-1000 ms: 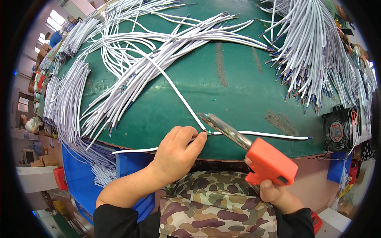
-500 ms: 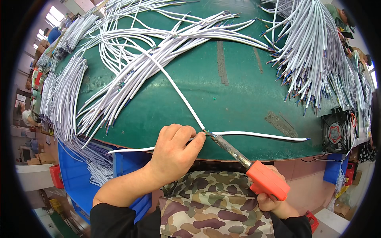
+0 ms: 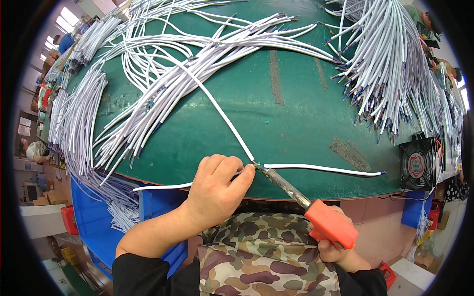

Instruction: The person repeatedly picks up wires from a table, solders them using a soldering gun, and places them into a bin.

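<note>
My left hand (image 3: 217, 190) is closed on a white cable (image 3: 163, 187), pinching its end by the table's front edge. The cable's other end sticks out to the left. In my right hand (image 3: 335, 249) is a soldering iron (image 3: 331, 224) with a red-orange handle. Its metal barrel slants up to the left, and the tip sits at the small joint (image 3: 257, 165) beside my left fingertips. A second white cable (image 3: 321, 168) runs right from that joint, and a third white cable (image 3: 222, 114) comes down to it from the pile. The wire ends there are partly hidden by fingers and tip.
A long pile of white cables (image 3: 173, 89) lies across the green table (image 3: 296, 133). Thick cable bundles (image 3: 385, 74) hang at the right, above a small black fan (image 3: 415, 165). Blue bins (image 3: 101, 217) stand below the table's left edge. Other people are farther off at both sides.
The soldering iron's handle has shifted very slightly to the left, its tip staying at the joint. My left hand keeps its place.
</note>
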Demonstrator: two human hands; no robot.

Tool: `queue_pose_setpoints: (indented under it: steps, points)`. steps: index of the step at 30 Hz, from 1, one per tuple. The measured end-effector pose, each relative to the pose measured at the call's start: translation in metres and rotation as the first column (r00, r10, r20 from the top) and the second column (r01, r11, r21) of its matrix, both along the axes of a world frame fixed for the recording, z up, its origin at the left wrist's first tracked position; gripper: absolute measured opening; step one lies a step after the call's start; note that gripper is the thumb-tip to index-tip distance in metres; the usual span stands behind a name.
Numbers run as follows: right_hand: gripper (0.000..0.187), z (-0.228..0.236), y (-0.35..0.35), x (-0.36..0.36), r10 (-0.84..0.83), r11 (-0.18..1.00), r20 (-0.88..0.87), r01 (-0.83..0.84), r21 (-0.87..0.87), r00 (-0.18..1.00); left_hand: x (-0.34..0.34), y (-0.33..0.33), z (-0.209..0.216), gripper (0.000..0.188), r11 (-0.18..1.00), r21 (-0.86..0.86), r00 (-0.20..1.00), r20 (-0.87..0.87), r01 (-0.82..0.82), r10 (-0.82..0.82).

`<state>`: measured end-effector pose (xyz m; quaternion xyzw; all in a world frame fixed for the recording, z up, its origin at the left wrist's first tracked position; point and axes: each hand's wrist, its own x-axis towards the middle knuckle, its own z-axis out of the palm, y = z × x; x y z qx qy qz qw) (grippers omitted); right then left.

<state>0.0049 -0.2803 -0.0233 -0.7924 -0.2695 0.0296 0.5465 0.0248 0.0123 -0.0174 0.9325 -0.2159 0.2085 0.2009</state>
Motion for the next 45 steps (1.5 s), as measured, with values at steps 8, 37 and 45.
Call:
queue_pose_setpoints:
  steps: [8,37,45]
  points:
    - [0.044,0.001,0.001,-0.001,-0.014,1.0,-0.001,0.014,0.008,1.0,0.0,0.0,0.0,0.034,1.0,0.001,1.0,0.001,0.001,-0.001]
    - [0.061,0.008,-0.017,0.002,0.08,0.995,0.13,-0.087,0.05,0.988,0.002,-0.002,0.002,0.034,1.0,0.012,1.0,-0.017,0.011,-0.011]
    - [0.05,0.004,-0.028,-0.006,-0.033,0.988,0.07,0.022,0.155,0.997,0.011,-0.008,0.033,0.036,0.998,0.057,0.999,-0.033,-0.016,0.017]
